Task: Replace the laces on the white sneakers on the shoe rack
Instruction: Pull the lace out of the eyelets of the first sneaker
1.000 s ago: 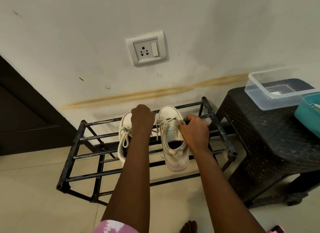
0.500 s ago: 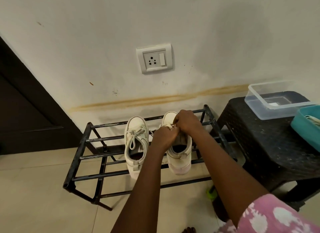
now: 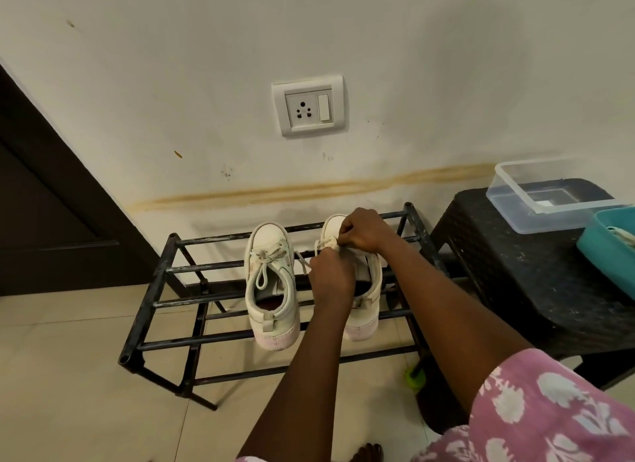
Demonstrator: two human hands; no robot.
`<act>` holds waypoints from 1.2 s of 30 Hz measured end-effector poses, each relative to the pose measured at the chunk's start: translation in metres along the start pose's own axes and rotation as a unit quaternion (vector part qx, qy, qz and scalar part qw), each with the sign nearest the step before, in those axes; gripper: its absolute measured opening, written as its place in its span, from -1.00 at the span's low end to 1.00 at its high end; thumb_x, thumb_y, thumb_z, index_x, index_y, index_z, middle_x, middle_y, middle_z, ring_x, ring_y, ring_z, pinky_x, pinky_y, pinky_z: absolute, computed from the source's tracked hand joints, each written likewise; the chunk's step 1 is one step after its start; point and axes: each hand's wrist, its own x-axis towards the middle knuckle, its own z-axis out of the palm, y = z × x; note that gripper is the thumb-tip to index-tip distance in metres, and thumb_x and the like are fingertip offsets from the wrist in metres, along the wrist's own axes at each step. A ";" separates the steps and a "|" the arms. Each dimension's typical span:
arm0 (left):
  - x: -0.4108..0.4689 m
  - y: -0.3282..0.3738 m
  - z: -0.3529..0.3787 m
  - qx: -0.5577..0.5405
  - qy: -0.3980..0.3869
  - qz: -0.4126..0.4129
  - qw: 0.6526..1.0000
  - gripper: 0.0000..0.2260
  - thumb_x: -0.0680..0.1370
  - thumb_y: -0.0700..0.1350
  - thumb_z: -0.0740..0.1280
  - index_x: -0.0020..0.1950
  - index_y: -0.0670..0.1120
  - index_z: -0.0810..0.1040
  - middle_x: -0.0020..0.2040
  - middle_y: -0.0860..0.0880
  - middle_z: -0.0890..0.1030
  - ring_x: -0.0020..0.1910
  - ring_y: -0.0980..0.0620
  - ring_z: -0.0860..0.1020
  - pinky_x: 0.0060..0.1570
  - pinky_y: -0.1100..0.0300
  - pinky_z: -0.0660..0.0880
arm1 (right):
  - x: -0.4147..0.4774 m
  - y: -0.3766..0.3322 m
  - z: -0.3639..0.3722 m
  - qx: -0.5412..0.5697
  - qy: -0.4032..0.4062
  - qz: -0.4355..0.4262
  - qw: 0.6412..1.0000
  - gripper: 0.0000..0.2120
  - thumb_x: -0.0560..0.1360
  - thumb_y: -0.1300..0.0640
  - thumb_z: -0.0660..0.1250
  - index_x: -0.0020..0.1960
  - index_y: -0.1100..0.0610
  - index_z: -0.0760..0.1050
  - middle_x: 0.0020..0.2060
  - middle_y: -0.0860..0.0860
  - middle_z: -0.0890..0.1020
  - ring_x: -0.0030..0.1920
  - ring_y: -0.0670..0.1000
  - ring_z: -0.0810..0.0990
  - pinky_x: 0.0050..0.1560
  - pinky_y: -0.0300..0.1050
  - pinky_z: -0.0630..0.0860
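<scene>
Task thing: right-side white low-top sneaker on the top tier of the black metal bar shoe rack; toe to the wall, heel to the person; its off-white flat lace is bunched over the front eyelets
Long axis: the shoe runs from wall to person; the lace crossings lie across that line
Right hand: at the toe end of the lacing; grip narrow, fingers curled and pinching the lace at the bunch
Left hand: just heel-side of the right hand; grip closed on the lace, fingertips hidden under the knuckles; a loose strand trails from it toward the other shoe
Deciding relation: the knot lies between the two grips, over the tongue; the right hand is nearer it; judged, the pull must go outward, across the shoe
Second white sneaker: just beside, bow tied, untouched
Containers: clear rectangular plastic box on the black woven-pattern plastic table, contents cannot be told; teal plastic tub just beside it holds a pale cord-like item, probably the new laces
Progress: judged early; old lace not yet out
</scene>
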 end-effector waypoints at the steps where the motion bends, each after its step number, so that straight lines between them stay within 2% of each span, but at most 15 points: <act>1: -0.001 0.000 0.000 0.000 0.003 0.000 1.000 -0.77 0.58 -0.23 0.17 0.15 -0.28 0.52 0.05 -0.25 0.59 0.02 -0.16 0.57 0.03 0.03 0.54 | -0.002 -0.001 -0.001 0.012 0.002 0.002 1.000 -0.79 0.41 0.20 0.40 -0.10 0.36 0.64 -0.14 0.25 0.66 -0.21 0.15 0.55 -0.26 -0.18 0.36; 5: -0.004 0.001 -0.003 -0.013 0.015 -0.008 1.000 -0.75 0.58 -0.24 0.16 0.19 -0.28 0.50 0.09 -0.25 0.58 0.06 -0.18 0.56 -0.01 0.06 0.50 | -0.005 0.000 -0.002 0.109 0.030 0.042 0.993 -0.83 0.41 0.27 0.37 -0.14 0.39 0.62 -0.26 0.25 0.61 -0.29 0.05 0.47 -0.35 -0.17 0.31; 7: -0.007 0.003 -0.005 -0.015 0.018 -0.012 1.000 -0.74 0.57 -0.27 0.15 0.19 -0.29 0.49 0.10 -0.26 0.57 0.07 -0.19 0.55 -0.02 0.07 0.49 | -0.007 0.003 -0.002 0.213 0.061 0.088 0.971 -0.88 0.41 0.31 0.34 -0.23 0.38 0.56 -0.37 0.21 0.54 -0.37 0.04 0.43 -0.38 -0.19 0.29; 9: -0.009 0.005 -0.006 -0.015 0.020 -0.019 0.999 -0.74 0.55 -0.29 0.14 0.19 -0.30 0.49 0.11 -0.27 0.56 0.09 -0.20 0.54 -0.01 0.06 0.48 | -0.009 0.008 -0.004 0.362 0.086 0.154 0.915 -0.88 0.44 0.34 0.30 -0.27 0.32 0.50 -0.40 0.15 0.45 -0.41 0.03 0.41 -0.42 -0.20 0.34; 13: -0.011 0.006 -0.006 -0.025 0.021 -0.026 0.999 -0.73 0.53 -0.29 0.16 0.19 -0.31 0.49 0.11 -0.27 0.56 0.09 -0.22 0.54 -0.01 0.05 0.48 | -0.012 0.021 -0.001 0.606 0.120 0.310 0.723 -0.77 0.51 0.31 0.19 -0.32 0.20 0.34 -0.42 0.06 0.42 -0.42 -0.02 0.44 -0.52 -0.27 0.42; 14: -0.011 0.006 -0.006 -0.029 0.022 -0.026 0.999 -0.73 0.53 -0.29 0.16 0.19 -0.30 0.49 0.11 -0.27 0.56 0.08 -0.22 0.54 -0.02 0.05 0.48 | -0.012 0.022 0.000 0.630 0.127 0.339 0.687 -0.78 0.51 0.31 0.18 -0.31 0.20 0.34 -0.41 0.06 0.41 -0.43 -0.02 0.42 -0.52 -0.26 0.43; 15: -0.012 0.006 -0.006 -0.034 0.023 -0.027 0.999 -0.73 0.53 -0.29 0.16 0.18 -0.30 0.49 0.10 -0.26 0.56 0.07 -0.22 0.54 -0.03 0.05 0.48 | -0.011 0.024 0.002 0.623 0.136 0.352 0.685 -0.79 0.51 0.31 0.18 -0.30 0.19 0.34 -0.40 0.06 0.41 -0.43 -0.02 0.40 -0.54 -0.27 0.43; 16: -0.012 0.006 -0.006 -0.037 0.026 -0.028 0.999 -0.73 0.53 -0.29 0.16 0.18 -0.30 0.50 0.09 -0.26 0.57 0.06 -0.22 0.55 -0.04 0.05 0.49 | -0.010 0.025 0.004 0.587 0.143 0.349 0.717 -0.79 0.50 0.31 0.19 -0.31 0.19 0.34 -0.40 0.06 0.40 -0.44 -0.02 0.38 -0.53 -0.27 0.41; 19: -0.014 0.006 -0.008 -0.039 0.030 -0.029 0.998 -0.74 0.53 -0.30 0.14 0.16 -0.31 0.50 0.08 -0.26 0.57 0.06 -0.22 0.54 -0.11 0.10 0.44 | -0.005 0.018 0.003 0.327 0.162 0.224 0.904 -0.86 0.44 0.25 0.30 -0.29 0.23 0.46 -0.33 0.10 0.50 -0.30 0.06 0.46 -0.26 -0.12 0.44; 20: -0.014 0.006 -0.008 -0.038 0.029 -0.026 0.999 -0.74 0.53 -0.31 0.14 0.16 -0.31 0.50 0.08 -0.26 0.57 0.07 -0.21 0.54 -0.11 0.12 0.42 | -0.004 0.013 0.000 0.238 0.161 0.166 0.943 -0.90 0.40 0.21 0.35 -0.21 0.25 0.56 -0.23 0.12 0.58 -0.18 0.09 0.52 -0.12 -0.06 0.50; 22: -0.014 0.006 -0.008 -0.039 0.030 -0.017 0.999 -0.74 0.54 -0.30 0.13 0.17 -0.29 0.51 0.09 -0.25 0.57 0.07 -0.19 0.54 -0.09 0.13 0.43 | -0.002 0.003 -0.004 0.081 0.119 0.093 0.985 -0.81 0.36 0.14 0.41 -0.05 0.16 0.63 0.03 0.13 0.57 0.07 0.17 0.50 0.11 0.04 0.50; 25: -0.015 0.004 -0.007 -0.050 0.033 -0.003 0.998 -0.76 0.57 -0.26 0.14 0.13 -0.29 0.53 0.06 -0.25 0.59 0.04 -0.17 0.55 -0.13 0.14 0.41 | -0.003 -0.013 0.000 -0.135 0.042 0.050 0.989 -0.73 0.45 0.11 0.36 0.13 0.17 0.55 0.18 0.11 0.40 0.25 0.21 0.32 0.25 0.14 0.30; 27: -0.015 0.005 -0.008 -0.059 0.039 -0.004 0.997 -0.77 0.58 -0.23 0.15 0.08 -0.30 0.54 0.02 -0.25 0.60 0.01 -0.18 0.55 -0.17 0.14 0.39 | -0.003 -0.018 0.004 -0.191 0.047 0.026 0.980 -0.73 0.49 0.12 0.33 0.16 0.18 0.51 0.19 0.11 0.40 0.29 0.20 0.30 0.27 0.16 0.23; 32: -0.016 0.006 -0.007 -0.065 0.046 -0.016 0.997 -0.75 0.61 -0.20 0.12 0.10 -0.30 0.52 0.05 -0.25 0.59 0.02 -0.18 0.56 -0.12 0.13 0.45 | -0.005 -0.017 -0.001 -0.159 0.095 0.044 0.982 -0.67 0.48 0.08 0.34 0.20 0.18 0.48 0.17 0.05 0.47 0.32 0.15 0.30 0.27 0.11 0.23; 36: -0.016 0.007 -0.007 -0.055 0.036 -0.030 0.997 -0.74 0.58 -0.23 0.13 0.19 -0.28 0.49 0.11 -0.25 0.56 0.07 -0.19 0.53 -0.01 0.05 0.48 | -0.004 -0.002 0.003 -0.048 0.159 0.096 0.981 -0.77 0.40 0.08 0.39 0.01 0.13 0.62 0.05 0.01 0.57 0.22 0.14 0.40 0.15 0.03 0.30</act>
